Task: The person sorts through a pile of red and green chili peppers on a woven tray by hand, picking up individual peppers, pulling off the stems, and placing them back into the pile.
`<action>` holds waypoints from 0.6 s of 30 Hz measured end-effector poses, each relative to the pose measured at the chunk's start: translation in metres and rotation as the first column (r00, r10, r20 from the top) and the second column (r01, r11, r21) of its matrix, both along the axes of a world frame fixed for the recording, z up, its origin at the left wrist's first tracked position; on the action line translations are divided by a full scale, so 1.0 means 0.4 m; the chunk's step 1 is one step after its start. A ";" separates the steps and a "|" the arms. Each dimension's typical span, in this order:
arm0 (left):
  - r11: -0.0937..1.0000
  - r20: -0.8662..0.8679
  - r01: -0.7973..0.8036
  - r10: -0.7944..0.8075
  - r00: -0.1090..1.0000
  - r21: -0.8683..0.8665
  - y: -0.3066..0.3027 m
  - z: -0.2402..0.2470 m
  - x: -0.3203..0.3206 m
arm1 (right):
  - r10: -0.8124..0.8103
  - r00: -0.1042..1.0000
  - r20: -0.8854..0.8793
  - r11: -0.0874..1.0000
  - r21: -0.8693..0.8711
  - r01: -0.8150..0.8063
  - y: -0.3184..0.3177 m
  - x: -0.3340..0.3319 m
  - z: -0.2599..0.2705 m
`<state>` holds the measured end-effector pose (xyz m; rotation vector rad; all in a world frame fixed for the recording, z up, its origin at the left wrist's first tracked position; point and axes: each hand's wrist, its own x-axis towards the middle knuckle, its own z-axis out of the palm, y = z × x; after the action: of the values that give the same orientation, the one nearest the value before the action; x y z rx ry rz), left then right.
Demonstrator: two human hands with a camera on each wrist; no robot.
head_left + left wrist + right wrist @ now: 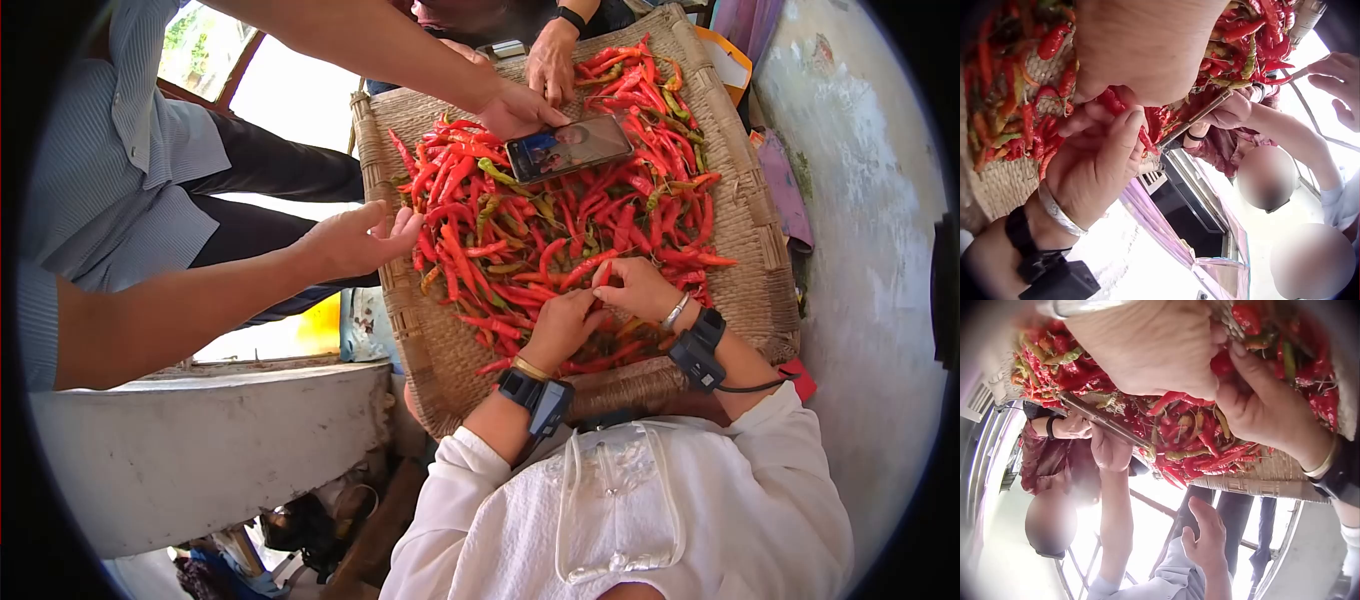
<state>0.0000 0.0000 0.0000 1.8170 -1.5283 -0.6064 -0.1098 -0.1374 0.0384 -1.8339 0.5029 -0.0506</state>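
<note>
Both hands meet over the pile near the basket's front edge. The left hand (562,328), with a gold bangle, and the right hand (640,290), with a silver bracelet, pinch a red chili pepper (606,274) between them. In the left wrist view the right hand (1097,153) has its thumb along the red pepper (1147,140); the back of the left hand (1141,50) covers part of it. The right wrist view shows the left hand (1272,412) with thumb and fingers at the red pepper (1222,364), partly behind the right hand (1147,353).
Red and green chilies (520,230) lie in a woven basket (735,190). A second person's hand holds a phone (570,148) over them; that person's other hand (365,238) hovers at the left rim. A third person's hand (552,62) is at the far edge. A wall (860,200) stands right.
</note>
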 end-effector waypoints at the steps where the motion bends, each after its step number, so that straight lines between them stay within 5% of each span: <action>1: 1.000 0.018 -0.018 0.018 1.000 0.000 0.000 0.006 0.000 | -0.003 0.999 -0.037 0.999 -0.043 0.002 0.002 0.002 0.007; 3: 1.000 0.049 -0.018 0.018 0.999 0.002 -0.007 0.004 -0.006 | -0.025 0.998 -0.063 0.996 -0.084 0.019 -0.005 -0.003 -0.011; 5: 0.992 -0.015 -0.108 0.107 0.994 -0.060 -0.003 0.003 -0.014 | 0.016 0.996 0.091 0.950 -0.313 0.013 -0.014 -0.012 -0.045; 9: 0.962 0.144 -0.219 0.242 0.959 -0.163 -0.004 0.027 0.007 | 0.025 0.997 0.077 0.956 -0.294 -0.001 -0.069 -0.015 -0.002; 12: 0.916 0.322 -0.320 0.386 0.864 -0.241 -0.002 0.026 0.036 | -0.367 0.924 0.104 0.902 0.282 0.326 -0.136 -0.012 0.064; 14: 0.911 0.344 -0.345 0.406 0.847 -0.226 0.004 0.021 0.047 | -0.639 0.739 0.213 0.699 0.563 0.441 -0.160 -0.007 0.081; 15: 0.906 0.373 -0.367 0.422 0.826 -0.211 0.006 0.020 0.051 | -0.636 0.742 0.214 0.702 0.559 0.441 -0.162 -0.003 0.080; 17: 0.910 0.369 -0.381 0.415 0.831 -0.165 0.005 0.019 0.049 | -0.863 0.484 0.142 0.438 0.689 0.577 -0.164 0.003 0.063; 18: 0.907 0.385 -0.405 0.416 0.824 -0.114 0.003 0.023 0.045 | -0.852 0.507 0.127 0.462 0.637 0.617 -0.142 0.004 0.060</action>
<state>0.0179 0.0012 0.0093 2.2592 -1.3059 0.0038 -0.1081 -0.1943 0.0622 -0.8660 0.8912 -0.8642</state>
